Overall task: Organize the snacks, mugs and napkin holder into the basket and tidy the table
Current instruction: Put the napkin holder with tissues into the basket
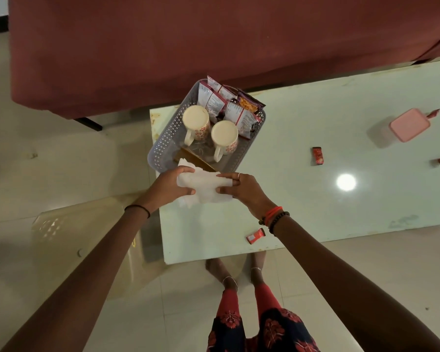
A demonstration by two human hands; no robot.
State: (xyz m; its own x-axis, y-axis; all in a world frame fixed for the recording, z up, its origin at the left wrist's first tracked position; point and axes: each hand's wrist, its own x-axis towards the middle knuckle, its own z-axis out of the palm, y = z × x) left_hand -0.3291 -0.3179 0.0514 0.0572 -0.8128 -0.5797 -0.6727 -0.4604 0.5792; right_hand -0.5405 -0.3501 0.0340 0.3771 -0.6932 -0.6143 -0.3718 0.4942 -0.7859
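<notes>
A grey perforated basket [163, 141] stands at the table's left end. Inside it are two cream mugs with red patterns [196, 118] [224, 134], several snack packets [229, 105] at the far side, and a brown wooden napkin holder [197, 158] at the near side. Just in front of the basket, above the table, my left hand [173, 185] and my right hand [241, 189] both grip a bunch of white napkins [203, 186] between them. The napkins hide part of the holder.
The pale glass table [315, 199] carries a small red wrapper [255, 235] near its front edge, a red packet [317, 155], a pink-lidded container [409, 125] and red scraps at the right. A maroon sofa [163, 41] lies beyond. A beige plastic stool [87, 224] stands left.
</notes>
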